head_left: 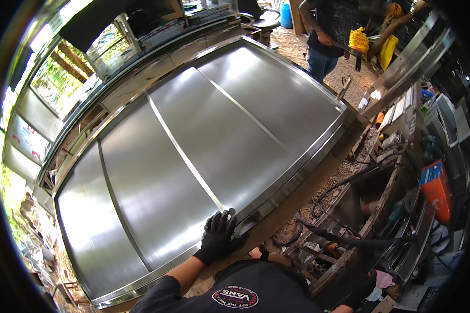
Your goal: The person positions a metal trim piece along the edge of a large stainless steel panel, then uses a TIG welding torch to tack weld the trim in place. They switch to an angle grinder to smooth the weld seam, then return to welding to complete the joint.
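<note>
A large brushed-metal panel with a raised shiny rim lies across the work stand, crossed by several narrow strips. My left hand, in a black glove, rests at its near edge, by the end of the bright middle strip. Its fingers are curled together beside a small grey round-ended piece, most of which is hidden. Low on the right, my right hand is a dark gloved shape near a pink cloth. Shadow hides its fingers and anything in them.
Another person stands beyond the panel's far right corner, near a yellow bag. On the right, a cluttered bench holds a black cable, an orange-and-blue box and metal offcuts. A blue barrel stands at the back.
</note>
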The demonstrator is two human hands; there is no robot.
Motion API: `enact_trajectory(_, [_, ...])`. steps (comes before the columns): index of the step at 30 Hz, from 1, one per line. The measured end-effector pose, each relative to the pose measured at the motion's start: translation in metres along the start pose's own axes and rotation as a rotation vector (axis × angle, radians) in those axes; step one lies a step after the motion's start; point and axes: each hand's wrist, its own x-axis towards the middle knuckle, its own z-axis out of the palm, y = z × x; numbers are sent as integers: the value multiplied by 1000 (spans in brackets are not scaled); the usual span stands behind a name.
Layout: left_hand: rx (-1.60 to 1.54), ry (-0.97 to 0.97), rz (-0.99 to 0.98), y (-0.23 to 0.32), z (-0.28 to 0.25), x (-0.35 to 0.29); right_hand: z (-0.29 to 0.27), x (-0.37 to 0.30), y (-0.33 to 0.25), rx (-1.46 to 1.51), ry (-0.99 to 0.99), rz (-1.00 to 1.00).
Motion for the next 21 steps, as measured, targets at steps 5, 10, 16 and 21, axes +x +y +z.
enact_trajectory(5, [-14, -50, 54, 7, -11, 15, 17, -26, 51, -77, -141, 221])
enact_trajectory(10, [70, -114, 52, 8, -9, 9, 38, -51, 83, -134, -190, 315])
enact_trajectory(16, [44, -84, 107, 10, 1, 11, 51, -69, 63, -138, -147, 333])
enact_trajectory(21, [71, -71, 154, 12, 1, 15, 52, -66, 42, -130, -102, 326])
